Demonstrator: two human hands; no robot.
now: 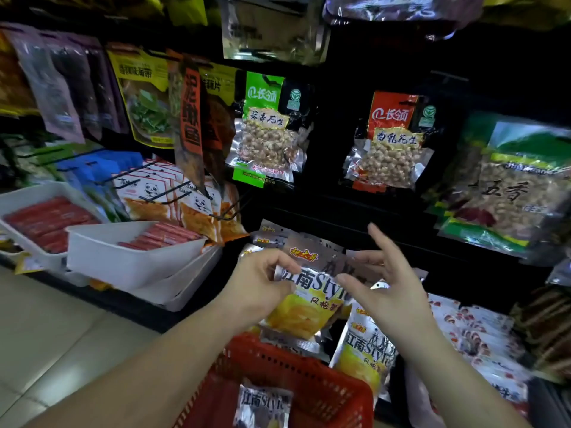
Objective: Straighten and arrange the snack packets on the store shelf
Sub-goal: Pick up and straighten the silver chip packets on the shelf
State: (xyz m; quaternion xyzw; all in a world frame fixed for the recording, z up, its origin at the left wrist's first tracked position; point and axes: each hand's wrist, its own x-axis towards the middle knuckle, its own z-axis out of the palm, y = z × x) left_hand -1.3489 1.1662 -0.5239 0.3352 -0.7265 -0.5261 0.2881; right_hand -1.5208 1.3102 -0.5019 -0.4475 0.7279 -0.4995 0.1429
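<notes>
Low in my feed sits a red plastic basket [324, 393] with a perforated wall; at left I see two white trays, the nearer [129, 264] in front of the farther [34, 196], both holding red sausage sticks [46, 223]; black peg hooks [129, 176] jut above; pale floor tiles [46, 329] lie below.

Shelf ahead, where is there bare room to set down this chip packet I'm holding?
Bare dark panel shows between the green peanut packet and the red peanut packet, and in the band just below them. The red basket also has room. The panda packets and white trays at left are crowded.
</notes>
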